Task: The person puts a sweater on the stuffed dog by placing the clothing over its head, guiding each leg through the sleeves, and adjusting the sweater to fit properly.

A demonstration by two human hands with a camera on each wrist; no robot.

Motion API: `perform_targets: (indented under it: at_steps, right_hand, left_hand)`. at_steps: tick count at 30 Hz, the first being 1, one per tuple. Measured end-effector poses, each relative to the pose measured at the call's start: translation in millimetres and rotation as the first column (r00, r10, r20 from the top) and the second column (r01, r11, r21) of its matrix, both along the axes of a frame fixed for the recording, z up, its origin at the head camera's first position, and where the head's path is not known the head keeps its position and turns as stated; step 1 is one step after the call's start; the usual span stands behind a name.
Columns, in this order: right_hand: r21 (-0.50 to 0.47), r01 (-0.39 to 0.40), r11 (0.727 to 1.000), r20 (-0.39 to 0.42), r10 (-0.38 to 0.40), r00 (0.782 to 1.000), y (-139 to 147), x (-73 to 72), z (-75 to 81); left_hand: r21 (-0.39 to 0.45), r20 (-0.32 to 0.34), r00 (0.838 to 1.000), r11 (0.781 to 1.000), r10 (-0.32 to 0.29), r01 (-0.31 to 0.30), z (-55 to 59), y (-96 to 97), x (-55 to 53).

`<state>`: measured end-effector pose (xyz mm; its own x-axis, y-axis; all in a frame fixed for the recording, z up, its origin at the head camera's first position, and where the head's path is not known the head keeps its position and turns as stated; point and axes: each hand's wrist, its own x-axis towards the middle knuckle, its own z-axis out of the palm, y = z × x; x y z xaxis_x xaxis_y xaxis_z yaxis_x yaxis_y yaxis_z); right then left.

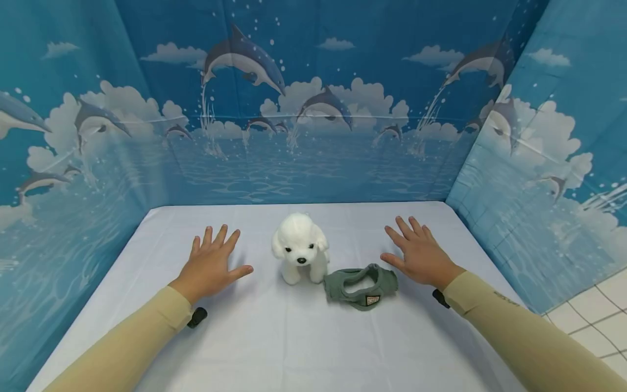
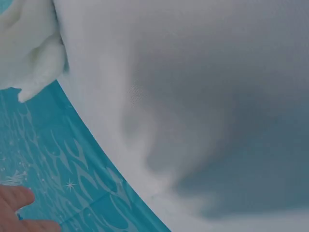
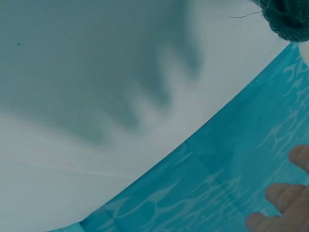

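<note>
A white plush dog [image 1: 300,245] stands on the white-covered table, its face toward me. Right beside its front paws lies a small green pet vest [image 1: 338,287] with a patch on its edge and a wide opening in the middle. To the left of the dog, my left hand [image 1: 208,268] hovers over the cloth with fingers spread. My right hand [image 1: 422,255] hovers likewise, up and to the right of the vest. Neither hand holds anything. Part of the dog's white fur [image 2: 29,53] shows in the left wrist view, and the vest's green ribbed edge [image 3: 289,21] in the right wrist view.
The white tablecloth [image 1: 254,343] covers the table out to its edges. Blue curtains with printed dolphins [image 1: 313,158] hang along the back and both sides. Pale floor tiles [image 1: 595,310] show at the lower right. Black wrist straps [image 1: 197,317] sit at both cuffs.
</note>
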<state>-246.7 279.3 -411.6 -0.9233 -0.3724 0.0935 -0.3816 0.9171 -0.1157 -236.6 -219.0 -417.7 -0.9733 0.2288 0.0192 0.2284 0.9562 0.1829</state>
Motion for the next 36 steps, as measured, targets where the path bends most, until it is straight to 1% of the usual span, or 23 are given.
perform_targets:
  at_steps: [3, 7, 10, 13, 16, 20, 23, 25, 28, 31, 33, 36]
  right_hand:
    - [-0.014, -0.021, 1.0, 0.035, 0.021, 0.999, 0, 0.9, 1.7]
    - [-0.029, -0.046, 0.999, 0.087, 0.048, 0.995, 0, 3.1, 1.8]
    - [-0.042, -0.068, 0.997, 0.105, 0.072, 0.992, 0, 6.4, 1.1]
    - [-0.052, -0.09, 0.995, 0.119, 0.095, 0.988, 0, 10.8, 0.1]
    - [-0.068, -0.108, 0.992, 0.149, 0.117, 0.982, 2, 15.3, -1.4]
    - [-0.097, -0.127, 0.987, 0.187, 0.144, 0.972, 5, 19.5, -2.4]
    - [-0.106, -0.147, 0.983, 0.209, 0.167, 0.964, 6, 21.5, -1.8]
    - [-0.105, -0.162, 0.981, 0.225, 0.182, 0.957, 7, 22.1, -1.8]
    - [-0.098, -0.177, 0.979, 0.244, 0.196, 0.95, 8, 22.5, -2.6]
    - [-0.086, -0.202, 0.976, 0.253, 0.217, 0.943, 7, 21.3, -5.3]
    - [-0.085, -0.211, 0.974, 0.258, 0.226, 0.939, 6, 20.6, -7.4]
    - [-0.07, -0.212, 0.975, 0.265, 0.223, 0.938, 4, 19.5, -10.8]
  left_hand:
    - [0.023, -0.004, 1.0, 1.0, -0.019, 0.02, 0.9, 1.9, 3.3]
    - [0.035, -0.02, 0.999, 0.999, -0.035, 0.036, 1.7, 5.0, 8.6]
    - [0.031, -0.039, 0.998, 0.998, -0.049, 0.05, 1.6, 8.1, 13.9]
    - [0.025, -0.045, 0.996, 0.997, -0.076, 0.077, 0.3, 12.2, 20.0]
    - [0.013, -0.028, 0.993, 0.993, -0.118, 0.118, -0.9, 18.4, 27.6]
    - [0.019, 0.042, 0.981, 0.981, -0.192, 0.191, -1.5, 29.4, 39.5]
    - [0.05, 0.088, 0.961, 0.965, -0.261, 0.257, -2.4, 39.0, 48.1]
    - [0.074, 0.103, 0.944, 0.949, -0.312, 0.306, -2.4, 46.3, 53.7]
    - [0.124, 0.135, 0.91, 0.918, -0.393, 0.378, -1.4, 58.9, 60.8]
    - [0.161, 0.173, 0.875, 0.889, -0.452, 0.428, 0.4, 73.0, 66.6]
    - [0.184, 0.189, 0.852, 0.87, -0.488, 0.457, 0.3, 83.7, 68.5]
    - [0.202, 0.192, 0.826, 0.845, -0.53, 0.495, -0.7, 102.6, 68.6]
